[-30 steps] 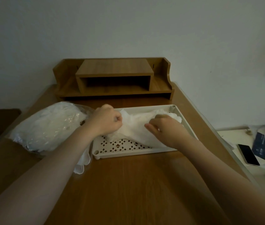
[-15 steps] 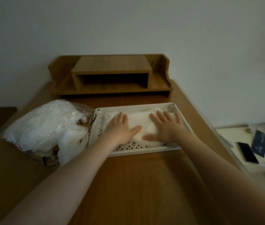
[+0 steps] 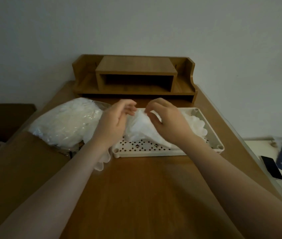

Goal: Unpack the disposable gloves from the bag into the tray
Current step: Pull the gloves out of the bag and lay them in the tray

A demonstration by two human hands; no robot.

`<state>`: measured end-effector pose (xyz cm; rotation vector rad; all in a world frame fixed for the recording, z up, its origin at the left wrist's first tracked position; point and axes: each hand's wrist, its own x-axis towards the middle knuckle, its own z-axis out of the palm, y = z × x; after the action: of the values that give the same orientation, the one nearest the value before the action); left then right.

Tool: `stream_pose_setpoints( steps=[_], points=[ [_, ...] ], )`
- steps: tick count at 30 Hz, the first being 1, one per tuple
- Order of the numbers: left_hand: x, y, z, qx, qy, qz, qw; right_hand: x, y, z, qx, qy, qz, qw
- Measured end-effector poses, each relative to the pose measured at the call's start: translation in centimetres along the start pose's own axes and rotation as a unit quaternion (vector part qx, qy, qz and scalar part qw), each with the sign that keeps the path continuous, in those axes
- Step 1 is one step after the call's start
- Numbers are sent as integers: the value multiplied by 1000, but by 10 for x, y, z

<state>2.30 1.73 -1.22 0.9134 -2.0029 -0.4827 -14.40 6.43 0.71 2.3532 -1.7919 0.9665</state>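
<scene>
Over the perforated white tray point(image 3: 211, 135), both hands pinch a thin plastic glove point(image 3: 140, 126), left hand point(image 3: 114, 123) and right hand point(image 3: 167, 121) lifting it; next, probably spreading it flat beside the full bag point(image 3: 64, 125)

Both hands hover over a tray point(image 3: 212, 133) lying on the worktop point(image 3: 145, 195). Between the left hand point(image 3: 114, 123) and the right hand point(image 3: 169, 123) a glove point(image 3: 140, 126) bunches up, its lower part in the tray. More gloves point(image 3: 197, 125) lie in the tray right of the right hand. A bag point(image 3: 64, 125) sits left of the left hand. A shelf unit point(image 3: 135, 75) stands behind both hands. A phone point(image 3: 271, 167) lies far right of the right hand, on another surface.
</scene>
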Motion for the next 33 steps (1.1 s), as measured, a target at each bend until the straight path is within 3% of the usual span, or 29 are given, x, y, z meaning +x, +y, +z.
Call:
stream_pose_setpoints(
  steps=[2,5,9,11,17,27,31,33],
  points=[
    [-5,-14,-14,-22,79,-23,996,4,-31,14,27,-3,-60,998],
    [-7,-35,-29,-59,144,-78,985,12,-62,47,31,-90,-71,993],
    [-10,-49,-40,-117,146,-142,972,25,-69,86,-111,-266,-1,958],
    [-17,-55,-45,-130,113,-149,974,26,-67,95,-114,-281,42,952],
    [-26,-72,-51,-31,-82,-132,987,23,-68,114,-121,-267,73,953],
    [-29,-81,-56,29,-252,-132,958,25,-67,118,-136,-190,81,969],
    [-28,-79,-53,94,-264,-134,951,26,-61,92,21,-96,116,988],
    [-28,-78,-49,143,-254,-116,949,28,-60,76,141,-61,174,973]
  ],
)
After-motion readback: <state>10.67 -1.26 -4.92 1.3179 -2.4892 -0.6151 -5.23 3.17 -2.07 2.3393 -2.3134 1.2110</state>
